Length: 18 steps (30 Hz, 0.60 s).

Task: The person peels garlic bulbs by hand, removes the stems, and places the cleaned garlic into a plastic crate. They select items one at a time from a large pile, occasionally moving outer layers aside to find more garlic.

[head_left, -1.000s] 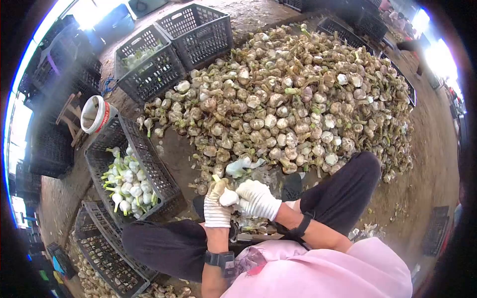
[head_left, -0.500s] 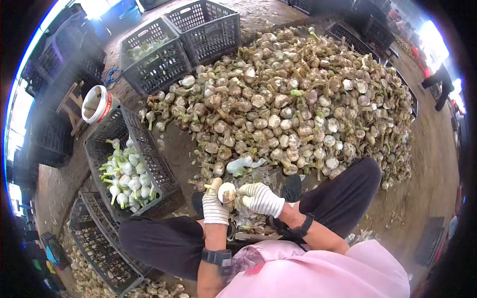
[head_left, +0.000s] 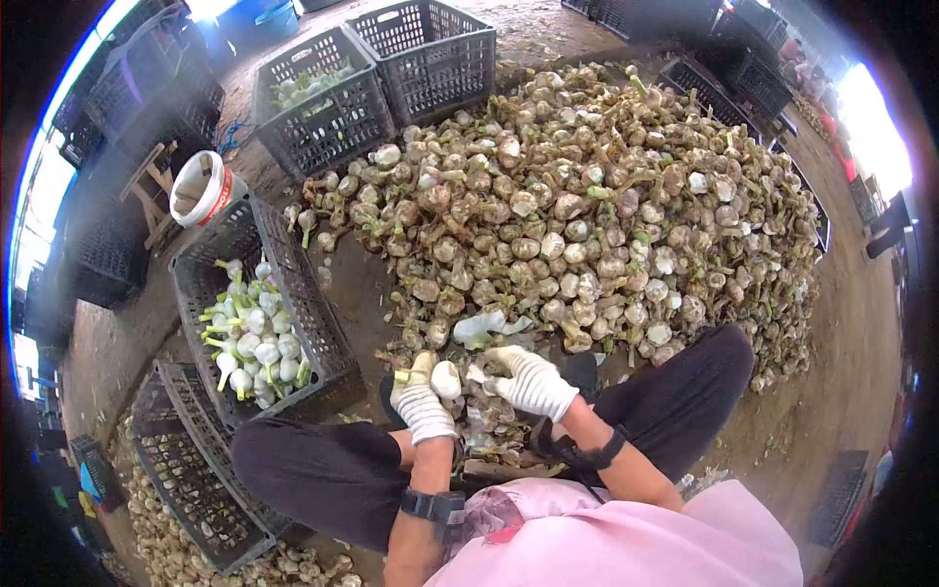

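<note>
Garlic bulb (head_left: 446, 379), smooth, white and rounded, was held above the lap, gripped in the fingers of the left hand (head_left: 421, 401), which was covered by a ribbed knit glove. The right hand (head_left: 533, 382), gloved alike, was curled just beside the bulb; whether its fingers pinched the skin could not be told. A heap (head_left: 587, 215) of dirty, papery bulbs was piled ahead. Peeled white bulbs (head_left: 254, 338) with green stems were lying in a black plastic lattice crate (head_left: 293, 284) on the left.
</note>
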Tool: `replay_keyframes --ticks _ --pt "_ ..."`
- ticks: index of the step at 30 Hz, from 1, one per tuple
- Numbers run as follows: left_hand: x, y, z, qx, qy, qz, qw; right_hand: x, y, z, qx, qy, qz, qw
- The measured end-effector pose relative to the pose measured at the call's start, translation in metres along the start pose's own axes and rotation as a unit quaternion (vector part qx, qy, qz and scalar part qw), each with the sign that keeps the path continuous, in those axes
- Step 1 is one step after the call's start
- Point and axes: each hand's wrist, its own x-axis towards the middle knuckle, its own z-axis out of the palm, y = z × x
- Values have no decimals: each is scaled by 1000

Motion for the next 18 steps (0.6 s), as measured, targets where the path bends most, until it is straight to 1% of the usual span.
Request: replay_keyframes --ticks 1,2,3,4,5,6,7,8,9,10,11,12,13,14,15,16,17,18 --pt "5 -6 -8 26 -35 62 997 -3 -23 -3 -4 -12 9 1000" --pt "-2 -2 -4 64 -40 131 989 -4 -49 -9 -7 -20 17 1000" --pt "3 -7 -7 101 -63 175 977 -2 -56 -4 -78 32 -44 995" --pt "7 -12 -9 137 -87 218 962 0 -54 2 -115 39 -40 992" --pt "14 -13 -13 137 -89 217 962 3 -46 5 -76 51 -60 994" --pt "21 -10 -18 177 -144 224 948 6 -34 8 -37 62 -79 994" --pt "22 -7 -19 216 -197 228 929 10 -22 9 126 8 3 992" --pt "19 -7 -19 216 -196 225 930 14 -7 10 285 -46 86 954" --pt "9 -1 -13 122 -176 111 971 19 16 15 280 -111 190 935" --pt "6 3 -8 23 -153 -4 988 18 37 25 279 -110 189 935" --pt "13 -3 -10 10 -144 -1 990 13 56 39 85 -124 154 977" --pt "15 0 -12 -36 -149 -39 987 13 66 45 -116 -133 111 978" --pt "16 2 -11 -39 -126 -43 990 13 54 36 -5 -121 109 987" --pt "15 2 -12 -41 -100 -48 993 13 40 28 -7 -128 104 986" --pt "20 -2 -14 7 -82 -19 996 15 15 13 243 -149 147 947" --pt "26 -7 -15 55 -67 11 996 20 -4 2 475 -159 182 846" --pt "24 -10 -15 143 -91 79 982 24 -19 4 451 -190 158 858" --pt "33 -17 -22 291 -123 152 936 23 -30 13 425 -217 136 868"
